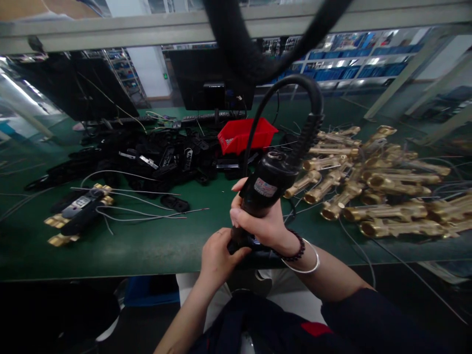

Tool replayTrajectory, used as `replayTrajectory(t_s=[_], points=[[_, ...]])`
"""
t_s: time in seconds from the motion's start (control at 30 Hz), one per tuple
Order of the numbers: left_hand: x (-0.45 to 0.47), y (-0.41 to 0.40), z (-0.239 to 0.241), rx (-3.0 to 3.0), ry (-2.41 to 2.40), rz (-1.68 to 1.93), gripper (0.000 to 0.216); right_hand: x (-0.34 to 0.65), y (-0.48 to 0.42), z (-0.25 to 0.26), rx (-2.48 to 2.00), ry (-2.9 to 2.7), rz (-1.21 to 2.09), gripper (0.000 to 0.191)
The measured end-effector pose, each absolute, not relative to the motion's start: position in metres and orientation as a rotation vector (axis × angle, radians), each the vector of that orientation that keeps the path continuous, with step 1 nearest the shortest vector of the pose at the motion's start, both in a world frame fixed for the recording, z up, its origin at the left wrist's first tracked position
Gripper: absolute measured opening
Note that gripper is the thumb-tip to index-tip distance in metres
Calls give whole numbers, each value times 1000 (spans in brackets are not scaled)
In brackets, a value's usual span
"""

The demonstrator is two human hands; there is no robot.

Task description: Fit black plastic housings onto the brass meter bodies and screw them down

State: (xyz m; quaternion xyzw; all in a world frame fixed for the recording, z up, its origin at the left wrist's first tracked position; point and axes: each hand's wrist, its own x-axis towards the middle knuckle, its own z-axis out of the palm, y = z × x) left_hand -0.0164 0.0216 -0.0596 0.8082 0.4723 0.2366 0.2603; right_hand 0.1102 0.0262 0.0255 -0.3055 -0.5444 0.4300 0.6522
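My right hand (260,223) is wrapped round the black body of an electric screwdriver (269,182), whose thick black cable (309,105) loops up and away overhead. The tool points down toward the table's near edge. My left hand (217,258) is closed just under the tool's tip, pinching a small dark part that I cannot make out. A bead bracelet and a silver bangle sit on my right wrist.
A heap of brass fittings (383,191) with thin wires lies right on the green table (147,246). Black plastic parts (147,162) are piled at centre-left, a red bin (245,135) behind them. Two assembled brass-and-black pieces (79,214) lie at left. Monitors stand at the back.
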Motion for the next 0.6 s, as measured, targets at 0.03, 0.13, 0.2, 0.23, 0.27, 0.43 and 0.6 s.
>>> replayTrajectory(t_s=[0.03, 0.13, 0.2, 0.23, 0.27, 0.43, 0.6], points=[[-17, 22, -59, 2192, 1280, 638, 19, 111, 27, 26, -694, -1225, 977, 28], [-17, 21, -59, 2206, 1273, 629, 18, 112, 31, 27, -695, -1212, 1030, 25], [-17, 21, -60, 2216, 1271, 641, 18, 111, 32, 30, -729, -1246, 1064, 20], [-17, 20, -61, 2220, 1273, 654, 18, 110, 31, 32, -758, -1275, 1065, 18], [-17, 20, -63, 2222, 1278, 665, 19, 108, 30, 34, -788, -1311, 1057, 16], [-18, 21, -69, 2209, 1300, 716, 26, 101, 29, 40, -884, -1454, 924, 16], [-18, 21, -69, 2207, 1308, 701, 28, 100, 31, 40, -871, -1444, 1013, 17]])
